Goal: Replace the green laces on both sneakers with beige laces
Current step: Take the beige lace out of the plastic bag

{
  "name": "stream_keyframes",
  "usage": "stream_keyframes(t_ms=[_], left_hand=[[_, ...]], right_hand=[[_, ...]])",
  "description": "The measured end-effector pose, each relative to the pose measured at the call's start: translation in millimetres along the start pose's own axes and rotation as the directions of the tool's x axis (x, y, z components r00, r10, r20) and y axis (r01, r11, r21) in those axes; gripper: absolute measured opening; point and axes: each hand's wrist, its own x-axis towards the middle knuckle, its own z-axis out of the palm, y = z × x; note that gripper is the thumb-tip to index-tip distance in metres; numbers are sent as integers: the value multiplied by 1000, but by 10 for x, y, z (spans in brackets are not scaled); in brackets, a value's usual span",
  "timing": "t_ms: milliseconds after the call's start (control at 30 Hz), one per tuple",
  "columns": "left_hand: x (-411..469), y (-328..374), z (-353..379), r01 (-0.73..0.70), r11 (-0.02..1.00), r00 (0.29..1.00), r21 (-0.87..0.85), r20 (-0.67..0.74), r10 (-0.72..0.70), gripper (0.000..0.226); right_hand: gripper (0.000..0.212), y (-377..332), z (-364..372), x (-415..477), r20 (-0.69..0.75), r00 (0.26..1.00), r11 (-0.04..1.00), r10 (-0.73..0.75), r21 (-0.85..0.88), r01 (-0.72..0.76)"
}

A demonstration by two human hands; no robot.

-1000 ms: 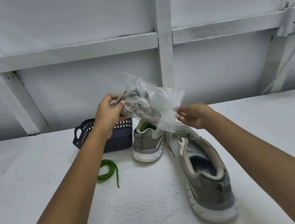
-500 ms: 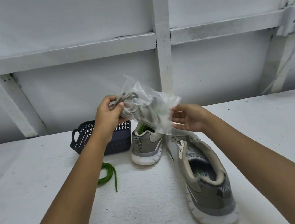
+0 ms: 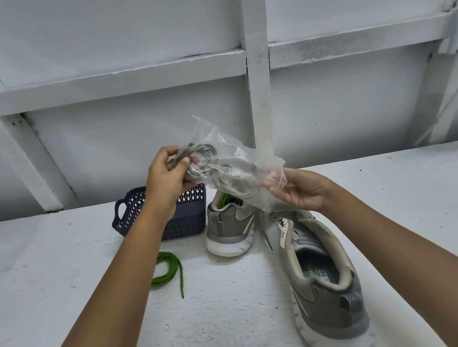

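Beige laces (image 3: 215, 172) coiled in a clear plastic bag (image 3: 249, 154), held up in the air above the two sneakers, stretched between both hands. Left hand (image 3: 166, 178) pinching the coil at the bag's mouth, thumb and fingers curled round the loops. Right hand (image 3: 297, 188) gripping the bag's other end, fingers curled on the film. Probably very light, soft and floppy, quick to tangle, with slick, crinkly film around them. Best taken by the bundled loops or a stiff tip, not one stray strand.

Down on the white table (image 3: 59, 295): near sneaker (image 3: 324, 288) apparently unlaced, far sneaker (image 3: 229, 228) showing a green lace (image 3: 227, 199) at its throat, a loose green lace (image 3: 168, 269) lying near a dark basket (image 3: 136, 208).

Only readable writing: "FO" on the near sneaker's insole, rest cut off. No label made out on the bag.
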Motion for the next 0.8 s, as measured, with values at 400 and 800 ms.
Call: stream_keyframes(t_ms=[400,800], left_hand=[[-84,-10,-33,18,1000,999,-18,37,-17,20],[-58,34,-245,6,994,999,-106,-40,-10,18]], right_hand=[[17,-2,77,82,-46,995,924,91,-368,-102],[11,-113,-50,-128,-308,920,341,-241,-915,-217]])
